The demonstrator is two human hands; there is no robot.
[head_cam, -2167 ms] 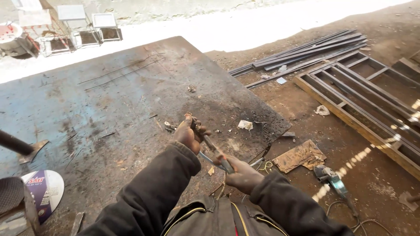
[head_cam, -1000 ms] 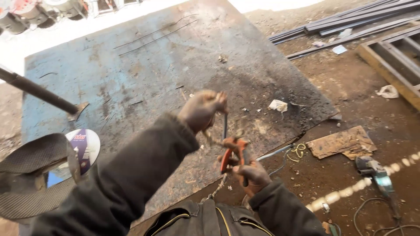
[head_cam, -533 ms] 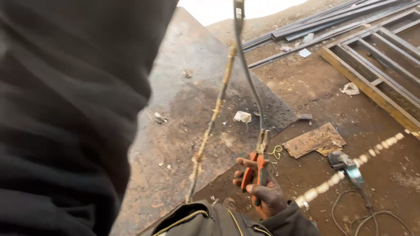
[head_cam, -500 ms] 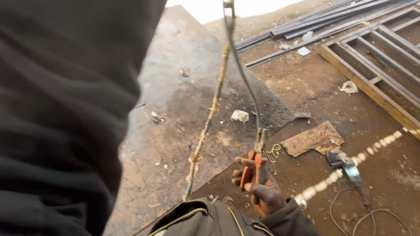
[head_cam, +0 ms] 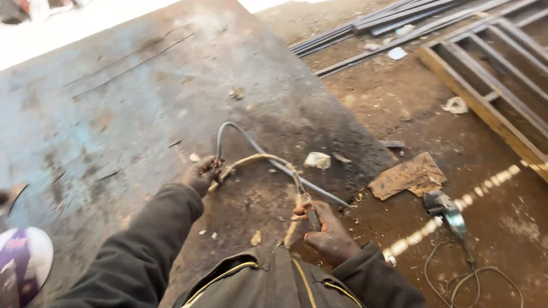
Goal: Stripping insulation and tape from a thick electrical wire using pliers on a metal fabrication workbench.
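Observation:
My left hand [head_cam: 202, 174] grips the bend of a grey cable [head_cam: 237, 128] together with a frayed yellowish rope [head_cam: 254, 161], low over a large rusty blue-stained metal sheet [head_cam: 131, 85]. My right hand [head_cam: 326, 231] is closed on the handles of pliers [head_cam: 308, 211], whose jaws bite the cable and rope just above my fist. The cable arches up from my left hand and comes down toward the pliers. Dark jacket sleeves cover both arms.
An angle grinder [head_cam: 448, 210] with its cord lies on the dirt at right, beside a scrap of cardboard [head_cam: 406, 177]. A metal frame [head_cam: 491, 74] and steel bars [head_cam: 377, 25] lie farther right. A white crumpled scrap [head_cam: 317, 160] sits on the sheet. A round disc [head_cam: 23, 259] is at bottom left.
My left arm, which was raised high and blocking the view with the cable stretched upward, has come down to the sheet; the cable now bends in a low arch. The right hand stays on the pliers.

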